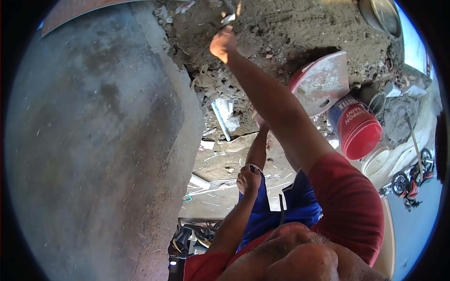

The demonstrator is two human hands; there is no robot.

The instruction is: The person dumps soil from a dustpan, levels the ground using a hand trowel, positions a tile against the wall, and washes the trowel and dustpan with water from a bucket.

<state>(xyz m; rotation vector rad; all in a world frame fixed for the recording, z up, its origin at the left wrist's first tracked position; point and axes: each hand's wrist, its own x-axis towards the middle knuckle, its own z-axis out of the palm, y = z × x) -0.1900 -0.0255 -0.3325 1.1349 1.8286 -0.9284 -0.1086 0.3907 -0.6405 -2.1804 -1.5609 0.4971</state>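
1. The right hand's (223, 44) fingers are curled in together. A bent tool (228, 18) is at their tips, over the dirt (276, 28). I cannot tell if they grip it.
2. The left hand (249, 179) rests on the knee, fingers bent. I cannot tell if they are together or apart.
3. A red paint bucket (360, 133) lies tipped beside a dirty, curved board (323, 82).
4. A flat gray floor (93, 140) is next to the dirt.
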